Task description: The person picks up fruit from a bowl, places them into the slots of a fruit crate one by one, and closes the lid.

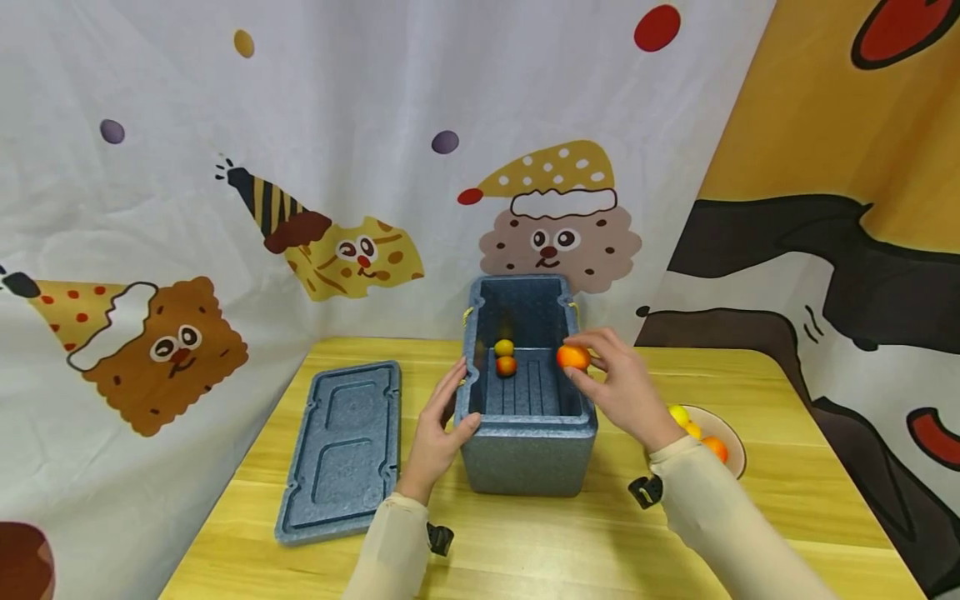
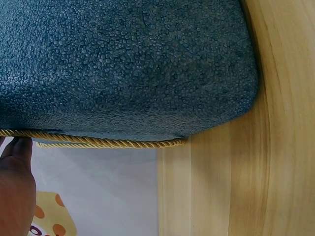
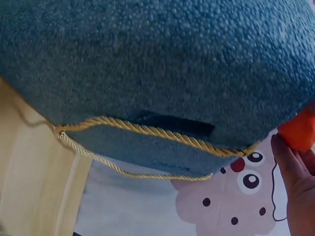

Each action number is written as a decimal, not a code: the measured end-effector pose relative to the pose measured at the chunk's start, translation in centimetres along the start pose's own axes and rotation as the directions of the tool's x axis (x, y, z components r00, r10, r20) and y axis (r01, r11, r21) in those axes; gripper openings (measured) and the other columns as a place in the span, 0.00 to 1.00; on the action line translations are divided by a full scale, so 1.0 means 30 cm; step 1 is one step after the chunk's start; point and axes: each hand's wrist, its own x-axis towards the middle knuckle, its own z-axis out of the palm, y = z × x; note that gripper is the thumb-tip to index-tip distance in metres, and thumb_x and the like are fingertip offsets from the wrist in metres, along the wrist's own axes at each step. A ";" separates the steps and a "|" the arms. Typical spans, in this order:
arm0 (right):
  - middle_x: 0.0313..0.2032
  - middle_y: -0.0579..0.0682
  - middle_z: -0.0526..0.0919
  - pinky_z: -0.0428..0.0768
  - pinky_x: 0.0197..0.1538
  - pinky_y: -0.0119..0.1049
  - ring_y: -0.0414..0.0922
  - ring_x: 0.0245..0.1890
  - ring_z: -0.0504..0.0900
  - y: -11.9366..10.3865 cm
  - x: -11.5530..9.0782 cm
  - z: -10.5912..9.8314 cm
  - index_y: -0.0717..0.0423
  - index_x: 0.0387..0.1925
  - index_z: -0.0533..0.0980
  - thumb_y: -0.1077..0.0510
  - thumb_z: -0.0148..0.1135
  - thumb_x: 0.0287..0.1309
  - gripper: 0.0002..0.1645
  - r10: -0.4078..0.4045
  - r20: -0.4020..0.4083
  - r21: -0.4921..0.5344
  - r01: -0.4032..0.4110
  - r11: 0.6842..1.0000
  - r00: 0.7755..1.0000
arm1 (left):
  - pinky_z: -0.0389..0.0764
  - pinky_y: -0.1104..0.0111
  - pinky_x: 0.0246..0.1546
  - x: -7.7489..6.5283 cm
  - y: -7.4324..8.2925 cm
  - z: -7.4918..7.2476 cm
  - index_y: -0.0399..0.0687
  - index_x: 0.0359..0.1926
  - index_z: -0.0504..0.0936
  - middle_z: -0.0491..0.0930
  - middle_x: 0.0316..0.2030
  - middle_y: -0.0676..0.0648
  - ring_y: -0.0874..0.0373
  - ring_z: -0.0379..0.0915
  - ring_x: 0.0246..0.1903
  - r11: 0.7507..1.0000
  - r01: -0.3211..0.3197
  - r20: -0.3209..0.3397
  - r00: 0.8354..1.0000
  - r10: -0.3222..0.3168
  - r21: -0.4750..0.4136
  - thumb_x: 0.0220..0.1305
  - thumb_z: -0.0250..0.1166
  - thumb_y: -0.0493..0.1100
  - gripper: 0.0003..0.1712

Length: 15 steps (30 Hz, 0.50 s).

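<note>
A blue-grey foam box (image 1: 525, 458) stands lidless on the table. My right hand (image 1: 618, 383) pinches a round orange-red fruit (image 1: 573, 357) between thumb and fingers, over the box's right rim. In the right wrist view, that fruit (image 3: 299, 130) shows beside the box's edge, with the right hand (image 3: 298, 184) partly cut off. Two fruits lie inside the box: a yellow one (image 1: 504, 347) and a red-orange one (image 1: 506, 366). My left hand (image 1: 442, 429) rests against the box's left front corner, fingers extended along the side and thumb at the front rim.
Left of the box lies its lid (image 1: 345, 450). A plate (image 1: 738, 450) on the right bears several yellow and orange fruits, partly hidden by my right forearm. Yellow cords (image 3: 162, 132) hang on the box's sides. Behind the table (image 1: 510, 542) is a printed cloth (image 1: 360, 100).
</note>
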 end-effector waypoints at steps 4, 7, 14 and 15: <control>0.54 0.52 0.75 0.78 0.53 0.48 0.51 0.53 0.76 -0.012 0.006 0.014 0.58 0.55 0.77 0.65 0.69 0.58 0.23 0.020 0.037 0.023 -0.021 1.000 0.999 | 0.53 0.50 0.67 -0.002 0.000 0.000 0.31 0.72 0.59 0.54 0.72 0.34 0.43 0.50 0.71 1.000 -0.004 0.002 1.000 0.004 0.005 0.67 0.62 0.35 0.36; 0.55 0.52 0.74 0.77 0.54 0.48 0.51 0.53 0.76 -0.018 0.010 0.024 0.57 0.56 0.76 0.63 0.68 0.59 0.22 0.033 0.059 0.023 -0.034 0.999 0.998 | 0.53 0.50 0.67 -0.002 0.001 0.000 0.32 0.72 0.59 0.54 0.72 0.35 0.44 0.50 0.71 1.000 0.002 0.002 1.000 -0.002 0.012 0.67 0.62 0.35 0.36; 0.55 0.51 0.74 0.77 0.55 0.49 0.51 0.52 0.76 -0.024 0.019 0.040 0.57 0.55 0.77 0.63 0.68 0.60 0.21 0.021 0.097 0.009 -0.022 1.000 0.995 | 0.53 0.46 0.66 -0.002 0.004 0.001 0.31 0.72 0.60 0.54 0.72 0.34 0.43 0.50 0.71 1.000 0.001 -0.005 1.000 -0.001 0.016 0.66 0.62 0.34 0.36; 0.55 0.51 0.74 0.77 0.55 0.49 0.51 0.52 0.77 -0.024 0.020 0.042 0.58 0.55 0.77 0.64 0.68 0.59 0.21 0.018 0.096 0.010 -0.019 1.000 0.995 | 0.53 0.46 0.66 -0.002 0.005 0.002 0.31 0.72 0.60 0.54 0.72 0.34 0.43 0.50 0.71 1.000 -0.001 -0.005 1.000 0.001 0.015 0.66 0.62 0.33 0.36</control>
